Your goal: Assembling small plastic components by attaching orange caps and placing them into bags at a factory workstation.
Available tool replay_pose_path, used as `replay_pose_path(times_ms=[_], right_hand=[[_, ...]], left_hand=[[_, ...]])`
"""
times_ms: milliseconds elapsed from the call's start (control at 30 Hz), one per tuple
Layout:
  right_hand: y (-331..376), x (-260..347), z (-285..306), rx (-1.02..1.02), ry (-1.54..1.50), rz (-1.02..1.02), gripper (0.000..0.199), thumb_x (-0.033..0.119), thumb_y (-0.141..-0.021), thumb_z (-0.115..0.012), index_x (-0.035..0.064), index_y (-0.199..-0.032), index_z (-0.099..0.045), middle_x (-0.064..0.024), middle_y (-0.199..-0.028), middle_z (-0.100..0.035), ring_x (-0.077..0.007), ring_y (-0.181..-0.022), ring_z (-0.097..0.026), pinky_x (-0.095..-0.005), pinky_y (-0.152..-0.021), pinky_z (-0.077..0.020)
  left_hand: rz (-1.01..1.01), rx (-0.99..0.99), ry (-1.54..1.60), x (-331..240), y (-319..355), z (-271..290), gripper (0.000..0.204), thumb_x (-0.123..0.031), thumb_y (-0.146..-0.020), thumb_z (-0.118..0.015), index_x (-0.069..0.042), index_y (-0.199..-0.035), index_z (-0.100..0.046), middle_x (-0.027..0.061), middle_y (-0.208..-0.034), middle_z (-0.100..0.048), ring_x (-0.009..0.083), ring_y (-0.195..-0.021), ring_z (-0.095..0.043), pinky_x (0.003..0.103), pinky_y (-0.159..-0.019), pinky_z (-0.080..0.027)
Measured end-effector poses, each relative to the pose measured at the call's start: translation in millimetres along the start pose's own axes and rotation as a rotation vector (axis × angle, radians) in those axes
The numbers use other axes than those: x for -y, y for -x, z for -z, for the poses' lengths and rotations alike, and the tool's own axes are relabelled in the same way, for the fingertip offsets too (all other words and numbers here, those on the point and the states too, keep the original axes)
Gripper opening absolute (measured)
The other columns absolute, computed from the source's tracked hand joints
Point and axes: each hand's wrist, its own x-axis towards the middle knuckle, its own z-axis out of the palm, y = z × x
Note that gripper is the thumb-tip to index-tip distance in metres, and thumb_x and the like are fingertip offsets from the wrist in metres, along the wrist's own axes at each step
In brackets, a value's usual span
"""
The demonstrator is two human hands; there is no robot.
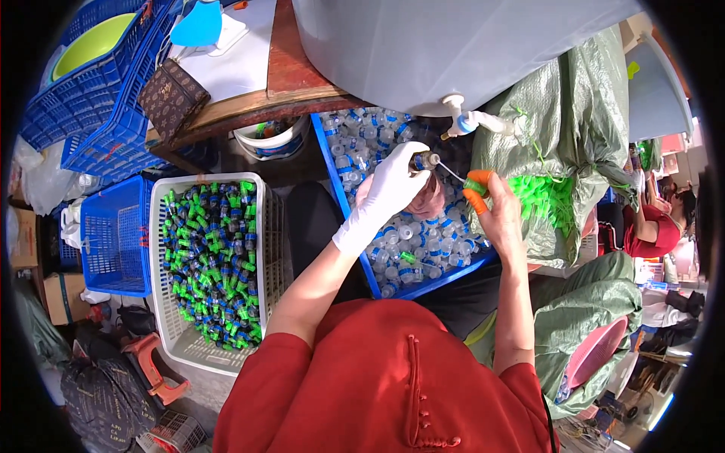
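Observation:
My left hand (389,181), in a white glove, is closed around a small bottle (424,161) with its mouth tipped to the right. My right hand (501,215), with orange covers on its fingertips, pinches a bright green cap (473,184). A thin pale stick runs from the cap toward the bottle's mouth; whether its tip is inside I cannot tell. Below both hands is a blue crate (368,273) full of clear little bottles with blue labels (408,230). A pinkish round thing (428,200) sits among them, partly hidden by my left hand.
A white basket (160,302) of green-capped bottles stands at left, near blue crates (113,257). A big grey tank (423,53) with a white tap (457,117) overhangs the far side. Green caps (540,198) fill a sack at right. Another person (653,234) sits at far right.

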Motion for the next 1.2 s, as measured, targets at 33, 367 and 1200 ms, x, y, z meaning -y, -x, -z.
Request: replay_pose_path(times_ms=[33, 367, 1200], right_hand=[[0.5, -0.5, -1.0, -0.004, 0.013, 0.039, 0.029, 0.008, -0.081, -0.071, 0.0041, -0.107, -0.06, -0.0163, -0.096, -0.063, -0.035, -0.088, -0.061, -0.0385, -0.074, -0.0494], [17.7, -1.9, -21.1, 0.146, 0.177, 0.471, 0.028, 0.005, -0.076, -0.069, 0.0047, -0.103, -0.059, -0.0138, -0.091, -0.059, -0.0351, -0.083, -0.059, -0.0457, -0.064, -0.0486], [62.9, -9.4, -22.0, 0.375, -0.01, 0.17, 0.027, 0.019, -0.082, -0.07, 0.0032, -0.098, -0.056, -0.0132, -0.078, -0.059, -0.032, -0.072, -0.062, -0.0408, -0.059, -0.0485]], left_hand=[[-0.009, 0.012, -0.04, -2.1, 3.0, 2.2, 0.039, -0.009, -0.081, -0.069, -0.008, -0.118, -0.057, 0.0111, -0.103, -0.064, 0.0222, -0.087, -0.063, 0.032, -0.077, -0.051], [-0.234, 0.514, -0.238, 16.7, 30.8, 6.5, 0.036, -0.016, -0.084, -0.067, -0.006, -0.117, -0.057, 0.0146, -0.108, -0.063, 0.0298, -0.097, -0.064, 0.037, -0.082, -0.051], [-0.056, 0.597, -0.232, 14.3, 74.9, -17.0, 0.038, -0.023, -0.088, -0.063, -0.002, -0.119, -0.055, 0.0174, -0.11, -0.062, 0.0353, -0.103, -0.061, 0.042, -0.087, -0.049]])
